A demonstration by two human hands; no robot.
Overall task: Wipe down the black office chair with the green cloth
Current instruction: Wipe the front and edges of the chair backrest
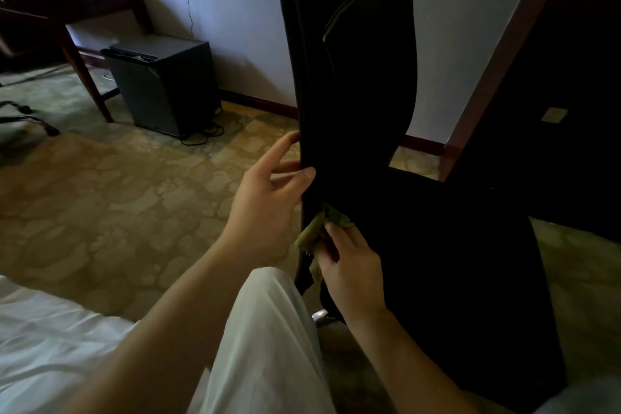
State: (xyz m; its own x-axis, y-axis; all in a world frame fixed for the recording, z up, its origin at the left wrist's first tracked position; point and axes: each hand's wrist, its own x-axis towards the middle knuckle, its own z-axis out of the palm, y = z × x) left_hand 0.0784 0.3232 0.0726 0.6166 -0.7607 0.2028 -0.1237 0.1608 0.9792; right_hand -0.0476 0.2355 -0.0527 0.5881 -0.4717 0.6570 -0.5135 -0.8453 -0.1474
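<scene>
**Cloth at the chair's edge**

Right hand (349,269) pinches the bunched green cloth (317,232) against the lower edge of the black chair (353,77) back, just above the seat. Left hand (268,191) grips that same edge higher up, thumb in front, fingers curled behind. Beyond: patterned carpet (117,195), small fridge (164,84), wooden desk (84,0).

Left hand (265,191) grips black chair (353,77); right hand (349,265) presses green cloth (316,228).
</scene>
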